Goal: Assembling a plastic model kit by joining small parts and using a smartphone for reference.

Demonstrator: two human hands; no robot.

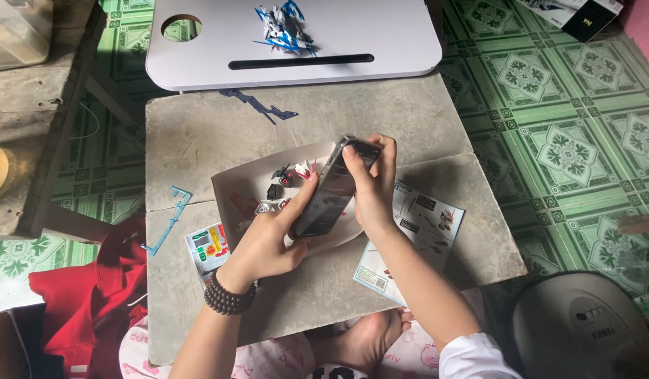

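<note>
Both hands hold a dark smartphone (330,188) tilted above a shallow cardboard tray (230,189) near the middle of the grey stone table (198,126). The left hand (265,242), with a dark bead bracelet (227,297) at the wrist, has its grip clenched round the phone's lower end, thumb along its edge. The right hand (372,189) grasps the upper end, fingers curled over the top corner at about 12 o'clock of the phone. Under the phone, in the tray, lie small red, black and white model parts (288,175). An instruction sheet (423,224) lies on the table at 3 o'clock of the hands, partly under the right forearm; a small sticker sheet (206,247) lies at 9 o'clock. A light blue plastic frame piece (171,217) hangs over the table's left edge. At 12 o'clock a dark blue part (261,105) rests on the table just before a white lap tray (198,63), which carries a blue and white model figure (282,29). Red cloth (93,295) lies at 8 o'clock on the green patterned floor (570,140).
</note>
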